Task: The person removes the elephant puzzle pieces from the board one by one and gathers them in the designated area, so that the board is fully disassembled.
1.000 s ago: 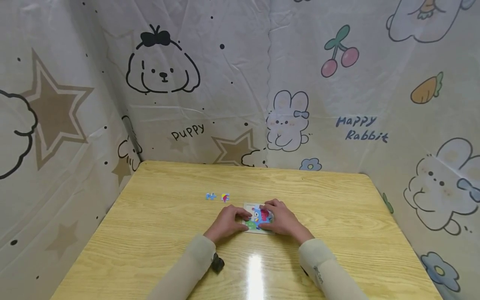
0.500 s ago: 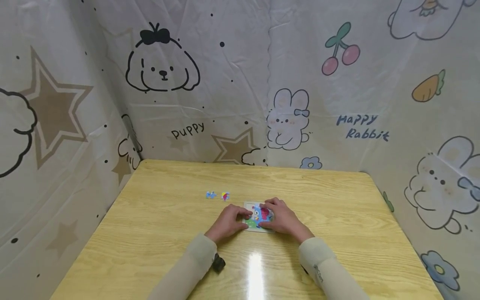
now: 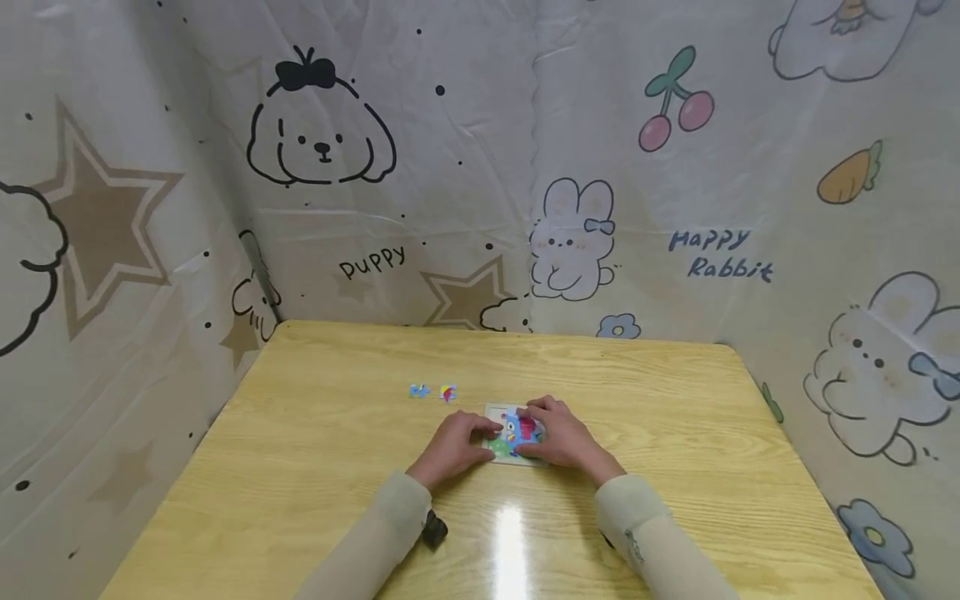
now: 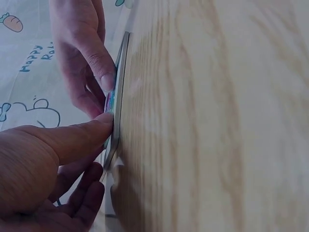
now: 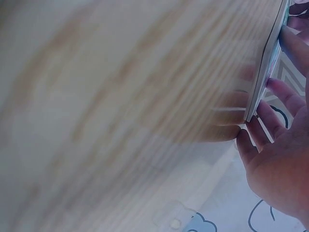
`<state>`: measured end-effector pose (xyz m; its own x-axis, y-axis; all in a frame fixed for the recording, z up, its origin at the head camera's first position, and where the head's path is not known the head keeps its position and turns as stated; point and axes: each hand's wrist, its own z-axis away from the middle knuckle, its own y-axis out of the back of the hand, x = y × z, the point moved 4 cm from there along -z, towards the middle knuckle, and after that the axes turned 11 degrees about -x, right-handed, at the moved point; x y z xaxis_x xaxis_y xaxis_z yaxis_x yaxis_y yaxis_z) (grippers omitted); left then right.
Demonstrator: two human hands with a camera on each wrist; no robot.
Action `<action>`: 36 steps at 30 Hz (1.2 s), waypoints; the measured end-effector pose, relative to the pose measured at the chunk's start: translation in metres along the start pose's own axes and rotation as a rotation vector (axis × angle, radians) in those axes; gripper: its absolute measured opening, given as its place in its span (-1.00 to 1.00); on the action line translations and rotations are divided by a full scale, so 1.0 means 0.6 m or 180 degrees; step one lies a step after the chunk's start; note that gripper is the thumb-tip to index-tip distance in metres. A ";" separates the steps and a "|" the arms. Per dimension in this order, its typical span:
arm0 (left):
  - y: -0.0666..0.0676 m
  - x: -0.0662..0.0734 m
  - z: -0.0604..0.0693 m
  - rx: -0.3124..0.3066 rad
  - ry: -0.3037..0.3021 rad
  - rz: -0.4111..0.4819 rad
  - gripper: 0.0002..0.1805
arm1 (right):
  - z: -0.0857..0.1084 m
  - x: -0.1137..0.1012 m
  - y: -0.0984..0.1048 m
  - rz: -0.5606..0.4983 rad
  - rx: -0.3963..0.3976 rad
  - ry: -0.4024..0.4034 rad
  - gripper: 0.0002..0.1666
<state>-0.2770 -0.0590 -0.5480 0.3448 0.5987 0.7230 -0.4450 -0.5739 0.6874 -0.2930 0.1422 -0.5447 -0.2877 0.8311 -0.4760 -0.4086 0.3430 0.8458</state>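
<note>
A small jigsaw puzzle [image 3: 513,437] with a blue, big-eyed figure, a red patch and a green corner lies in a pale, thin-rimmed tray [image 3: 495,409] on the table. My left hand [image 3: 450,448] holds the puzzle's left side between thumb and forefinger; in the left wrist view the thumb [image 4: 84,140] presses on the pieces near the rim. From the other side my right hand [image 3: 564,435] grips the blue pieces, thumb at the near side and fingers at the far side. Part of the puzzle's right side is hidden under it. In the right wrist view, outer fingers [image 5: 248,145] reach the tray's edge.
Two loose puzzle pieces lie beyond the left hand: a blue one [image 3: 418,391] and a yellow, red and blue one [image 3: 447,392]. The wooden table [image 3: 322,433] is bordered by printed cloth walls [image 3: 450,167]. A black device [image 3: 434,530] sits at the left wrist.
Both hands stay on the puzzle almost unmoved, and the loose pieces lie as before. The head view shifts only slightly.
</note>
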 end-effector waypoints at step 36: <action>0.001 0.000 0.000 -0.0042 -0.0101 0.0177 -0.62 | -0.001 -0.002 0.000 0.0006 0.0001 -0.0051 -0.24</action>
<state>-0.2775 -0.0594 -0.5478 0.3451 0.5481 0.7619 -0.4751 -0.5981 0.6454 -0.2935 0.1412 -0.5442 -0.2745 0.8386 -0.4705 -0.4078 0.3416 0.8468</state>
